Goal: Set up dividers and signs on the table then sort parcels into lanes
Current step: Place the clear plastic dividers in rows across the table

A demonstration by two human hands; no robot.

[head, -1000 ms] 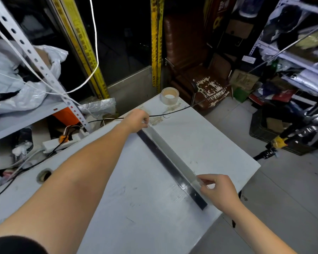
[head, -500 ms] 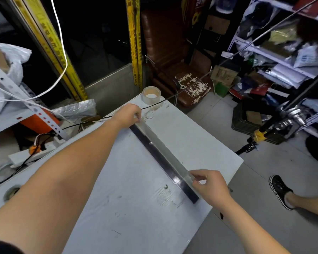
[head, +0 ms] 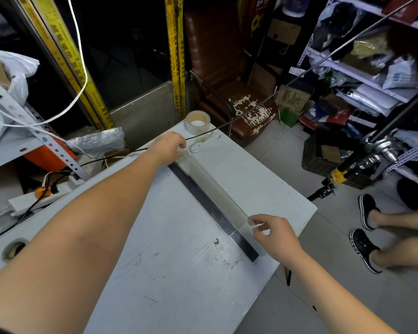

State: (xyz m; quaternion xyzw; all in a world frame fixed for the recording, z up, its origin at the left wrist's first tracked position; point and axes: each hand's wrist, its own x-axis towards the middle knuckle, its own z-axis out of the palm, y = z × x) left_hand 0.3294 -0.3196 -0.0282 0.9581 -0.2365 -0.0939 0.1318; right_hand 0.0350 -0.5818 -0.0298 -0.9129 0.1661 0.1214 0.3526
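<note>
So, left hand: we grip tape at far end
Right hand: fingers pinch near end
Divider: beneath, on surface

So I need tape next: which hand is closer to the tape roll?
Left. The left hand holds the far end of the clear divider, just short of the tape roll; the right hand pinches its near end.
</note>
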